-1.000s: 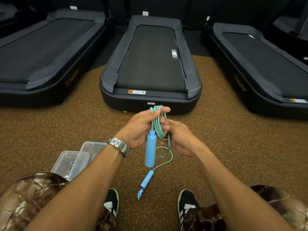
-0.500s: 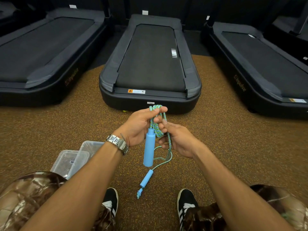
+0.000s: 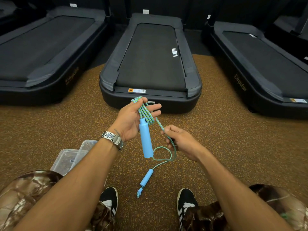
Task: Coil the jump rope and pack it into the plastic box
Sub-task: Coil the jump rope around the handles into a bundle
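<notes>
Now | left hand [image 3: 131,120]: fingers spread, rope [image 3: 145,114] coils draped across palm, handle [image 3: 146,139] hanging below | right hand [image 3: 181,142]: pinching the free strand, second handle [image 3: 146,177] dangling | box [image 3: 70,159] on floor, left.

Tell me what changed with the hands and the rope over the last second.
The right hand drew away from the left hand, down and rightward, pulling a strand of the jump rope taut. The left fingers opened out flat. The coils, upper handle, lower handle and plastic box stayed put.
</notes>
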The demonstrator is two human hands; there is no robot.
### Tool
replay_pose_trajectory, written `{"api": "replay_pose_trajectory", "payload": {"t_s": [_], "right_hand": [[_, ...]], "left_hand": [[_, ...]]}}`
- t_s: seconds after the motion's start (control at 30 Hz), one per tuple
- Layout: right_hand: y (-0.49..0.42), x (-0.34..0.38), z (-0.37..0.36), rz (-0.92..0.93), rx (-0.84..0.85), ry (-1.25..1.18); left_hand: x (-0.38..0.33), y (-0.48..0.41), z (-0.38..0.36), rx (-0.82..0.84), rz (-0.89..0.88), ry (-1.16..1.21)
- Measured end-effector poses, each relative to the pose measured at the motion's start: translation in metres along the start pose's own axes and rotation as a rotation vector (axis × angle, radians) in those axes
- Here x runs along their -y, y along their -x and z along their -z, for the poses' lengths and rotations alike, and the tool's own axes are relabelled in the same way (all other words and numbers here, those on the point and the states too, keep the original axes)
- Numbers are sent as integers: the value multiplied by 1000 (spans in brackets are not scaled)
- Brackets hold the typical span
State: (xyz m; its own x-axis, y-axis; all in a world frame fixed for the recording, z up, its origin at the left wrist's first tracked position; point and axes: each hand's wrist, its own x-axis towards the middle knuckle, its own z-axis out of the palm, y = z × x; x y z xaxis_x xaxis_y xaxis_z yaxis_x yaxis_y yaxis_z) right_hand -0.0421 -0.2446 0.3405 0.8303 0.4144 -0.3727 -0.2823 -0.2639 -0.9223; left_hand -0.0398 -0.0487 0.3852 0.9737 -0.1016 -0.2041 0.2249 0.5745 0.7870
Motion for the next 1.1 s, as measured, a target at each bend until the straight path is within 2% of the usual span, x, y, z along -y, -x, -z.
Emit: {"api": "replay_pose_trajectory", "payload": {"t_s": [0.17,0.27,0.4,0.6,0.97,1.1], "right_hand": [[3,7,-2,32,47,98],[3,8,-1,57,17,141],[2,5,1,59,-31,163],[3,10,-7,62,47,245],[11,31,-3,149,74,297],[15,35,-4,147,125,341]], "left_hand": [[5,-2,10,-36,3,-12],[2,0,9,-46,24,-42],[0,0,7,-53,21,53],[4,-3,4,-68,2,135],[6,5,5,-33,71,-186],[0,2,5,-69,86,-87]]}}
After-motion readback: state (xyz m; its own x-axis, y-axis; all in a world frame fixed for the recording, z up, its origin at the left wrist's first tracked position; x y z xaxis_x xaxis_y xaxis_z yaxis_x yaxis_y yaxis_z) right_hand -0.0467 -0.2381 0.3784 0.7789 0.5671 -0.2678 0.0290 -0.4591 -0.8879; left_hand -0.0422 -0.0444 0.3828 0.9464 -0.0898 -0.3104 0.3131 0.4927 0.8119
